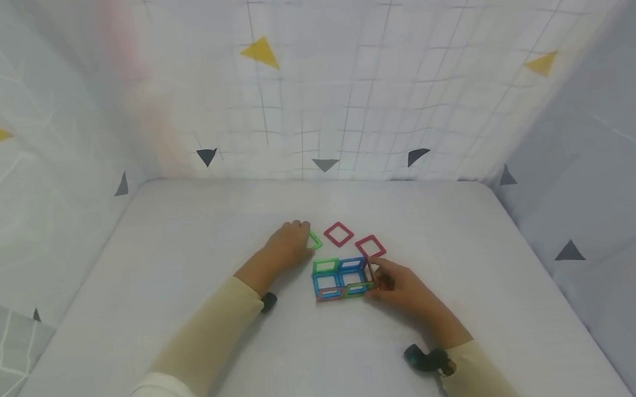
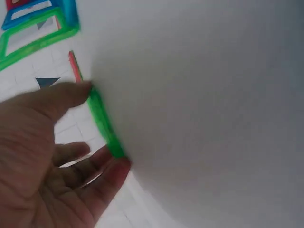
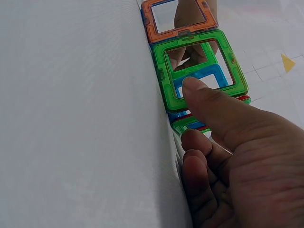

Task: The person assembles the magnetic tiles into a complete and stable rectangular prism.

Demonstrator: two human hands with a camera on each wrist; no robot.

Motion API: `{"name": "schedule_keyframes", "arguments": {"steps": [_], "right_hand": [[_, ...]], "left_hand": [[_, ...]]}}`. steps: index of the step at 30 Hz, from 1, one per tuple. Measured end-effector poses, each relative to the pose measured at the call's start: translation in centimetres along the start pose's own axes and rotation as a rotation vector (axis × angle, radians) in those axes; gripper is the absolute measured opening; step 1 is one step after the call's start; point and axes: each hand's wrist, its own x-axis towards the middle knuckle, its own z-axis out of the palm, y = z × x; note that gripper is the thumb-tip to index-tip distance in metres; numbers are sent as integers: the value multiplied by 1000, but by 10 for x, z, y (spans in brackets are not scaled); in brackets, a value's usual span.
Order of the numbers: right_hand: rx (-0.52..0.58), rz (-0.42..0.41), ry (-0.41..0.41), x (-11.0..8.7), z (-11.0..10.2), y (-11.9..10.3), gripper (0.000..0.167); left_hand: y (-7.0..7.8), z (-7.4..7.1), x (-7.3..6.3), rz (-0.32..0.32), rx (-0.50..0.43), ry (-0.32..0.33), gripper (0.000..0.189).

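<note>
My left hand (image 1: 290, 242) pinches a green square magnetic tile (image 2: 102, 118) between thumb and fingertips, the tile edge-on to the left wrist view and at the table surface. Closer to me stands a low open box of magnetic tiles (image 1: 340, 279), with blue squares as its base and green, blue and orange squares as walls. My right hand (image 1: 402, 284) grips the box's right end. In the right wrist view its thumb lies over a green wall tile (image 3: 161, 73), with the fingers curled at the end wall. An orange wall tile (image 3: 149, 26) adjoins the green one.
Two loose red square tiles lie flat behind the box: one red tile (image 1: 331, 228) beside the left hand, another red tile (image 1: 365, 240) near the box's far right corner. The white table (image 1: 240, 361) meets patterned cloth walls (image 1: 312, 101) at the back and sides.
</note>
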Motion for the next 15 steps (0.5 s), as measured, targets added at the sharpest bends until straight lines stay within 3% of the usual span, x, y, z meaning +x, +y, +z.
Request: {"name": "schedule_keyframes", "arguments": {"steps": [9, 15], "right_hand": [[35, 2, -23, 1, -2, -3, 75], [22, 16, -29, 1, -1, -3, 77]], "left_hand": [[-7, -14, -16, 34, 51, -66, 69], [-19, -17, -31, 40, -48, -35, 70]]}}
